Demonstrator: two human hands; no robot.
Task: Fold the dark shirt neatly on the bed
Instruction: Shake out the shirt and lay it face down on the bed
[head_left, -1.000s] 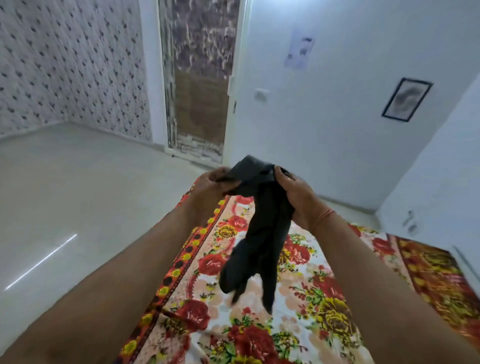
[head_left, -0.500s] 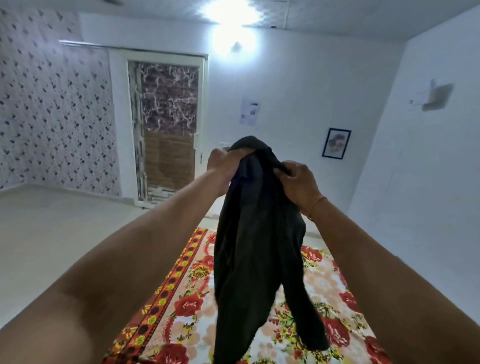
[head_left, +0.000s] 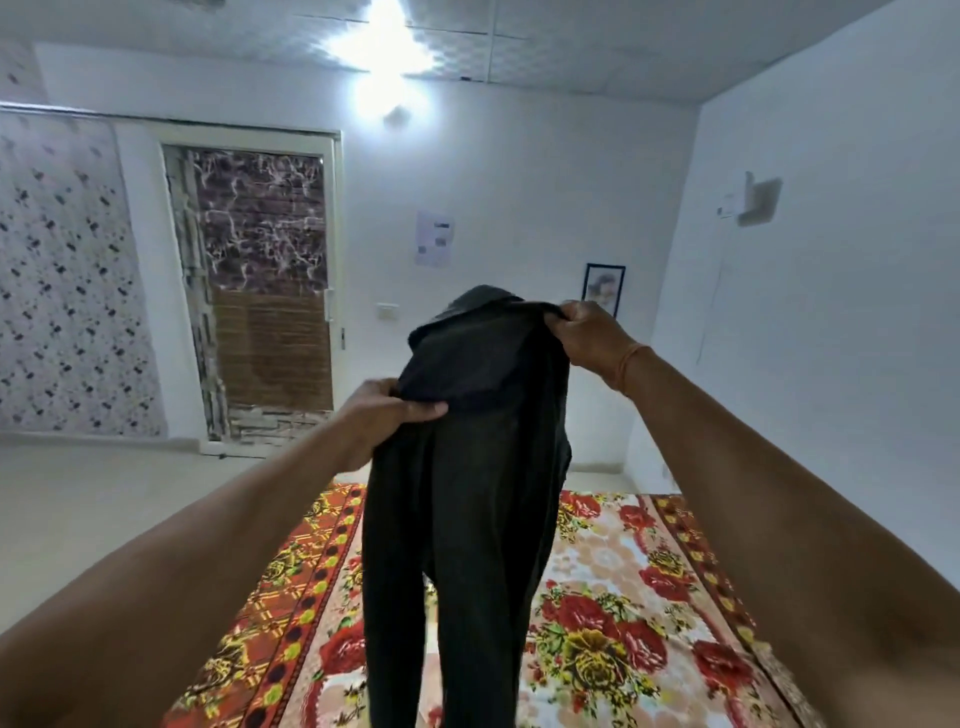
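The dark shirt hangs in the air in front of me, bunched and long, its lower end out of frame at the bottom. My left hand pinches a fold of it lower on the left side. My right hand grips its top edge higher up on the right. Below the shirt lies the bed with a red and yellow floral cover.
White walls close in on the right. Ahead, beyond the bed, stands a door with a patterned panel. Pale floor spreads to the left of the bed. A small framed picture hangs on the far wall.
My hands have drawn apart: the left dropped lower, the right stayed high. The shirt has spread wider between them. My view has tilted up toward the ceiling.
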